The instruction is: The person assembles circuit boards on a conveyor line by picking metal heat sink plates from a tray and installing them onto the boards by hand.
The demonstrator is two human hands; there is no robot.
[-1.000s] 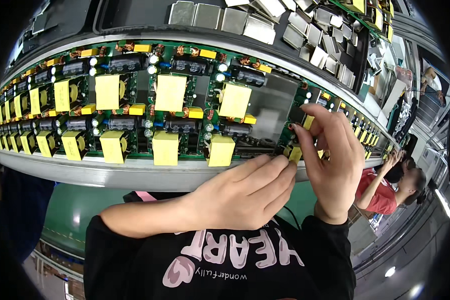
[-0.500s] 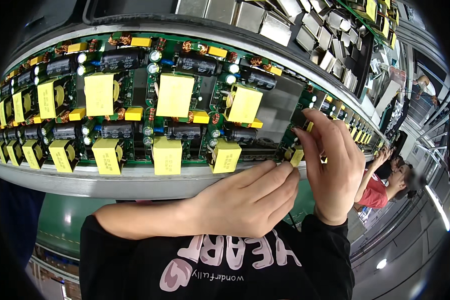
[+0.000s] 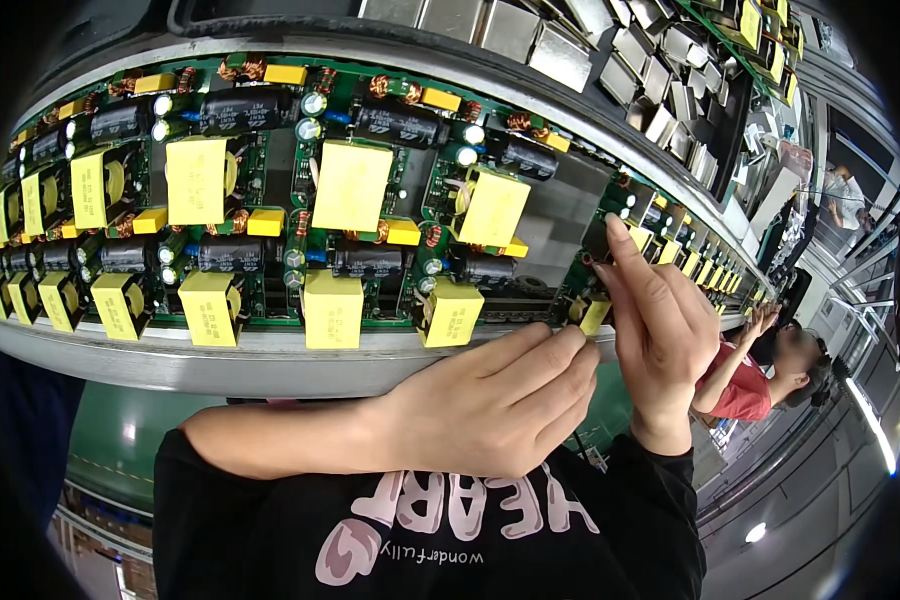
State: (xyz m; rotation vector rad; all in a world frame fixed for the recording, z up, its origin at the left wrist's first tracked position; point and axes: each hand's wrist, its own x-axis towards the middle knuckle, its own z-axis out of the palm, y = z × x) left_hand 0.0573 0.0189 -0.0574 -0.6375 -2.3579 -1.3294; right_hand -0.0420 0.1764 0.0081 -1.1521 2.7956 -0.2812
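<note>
Head view: the green, component-filled circuit board (image 3: 578, 277) lies at ten o'clock from the nearer right hand (image 3: 665, 330), whose grip is spread; the left hand (image 3: 500, 400), at board's seven o'clock, has grip I cannot tell.

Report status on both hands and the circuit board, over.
Left hand beside a yellow block. Right hand at a circuit board, thumb and index fingertips parted. Hands partly hide the board.

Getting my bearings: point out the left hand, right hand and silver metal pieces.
Left hand (image 3: 490, 408), head view: back of the hand.
Right hand (image 3: 668, 348), head view: back of the hand.
Silver metal pieces (image 3: 560, 58), head view: flat face of one piece.
</note>
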